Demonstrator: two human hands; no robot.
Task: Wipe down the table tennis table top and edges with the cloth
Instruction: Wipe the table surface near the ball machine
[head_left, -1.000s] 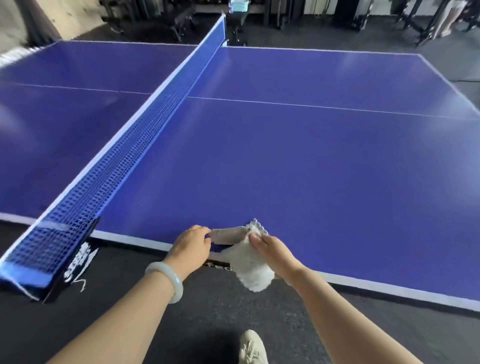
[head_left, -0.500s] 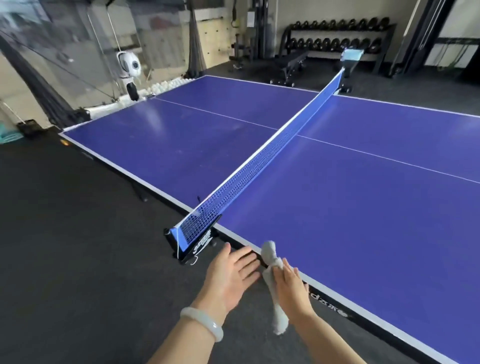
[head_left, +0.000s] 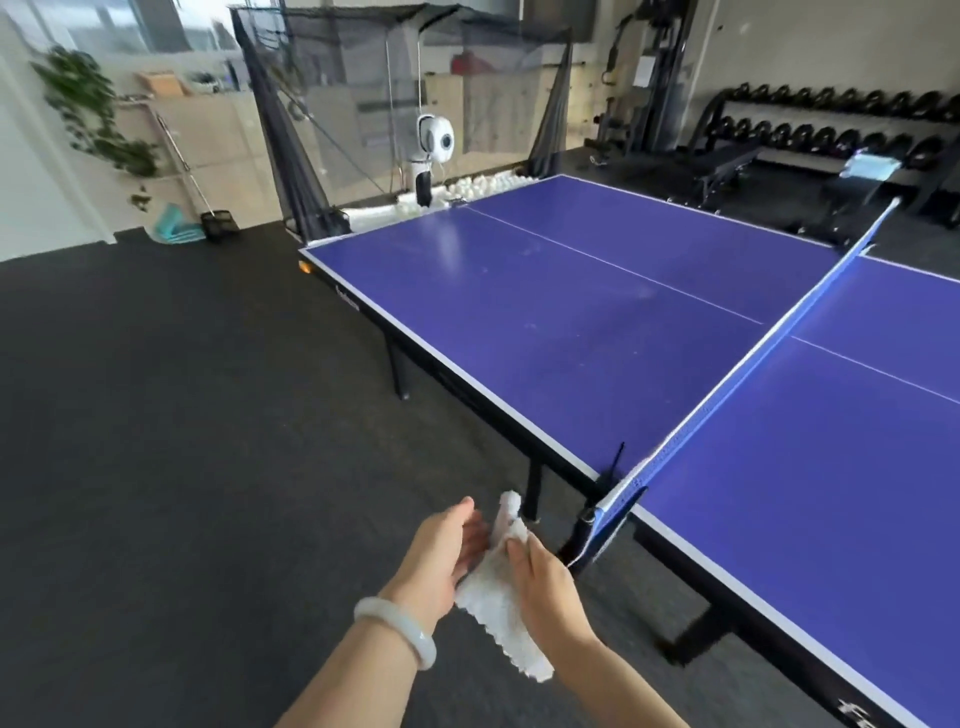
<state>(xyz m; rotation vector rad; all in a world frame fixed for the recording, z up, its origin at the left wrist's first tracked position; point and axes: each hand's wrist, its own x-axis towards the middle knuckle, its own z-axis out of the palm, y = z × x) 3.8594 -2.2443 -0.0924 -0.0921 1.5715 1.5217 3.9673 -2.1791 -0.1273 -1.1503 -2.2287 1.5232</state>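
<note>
A white fluffy cloth hangs between my two hands, off the table and over the dark floor near the net post. My left hand lies flat against the cloth's left side with fingers straight. My right hand grips the cloth from the right, fingers curled over it. The blue table tennis table stretches ahead and to the right, with white edge lines and a blue net across it.
The net clamp juts out just right of my hands. Black table legs stand under the near edge. A ball robot with catch netting and several white balls sits at the far end. Dumbbell racks line the back wall.
My view has swung left and I have moved left past the net post. Both hands with the cloth have come off the table edge and now hang over the floor.
</note>
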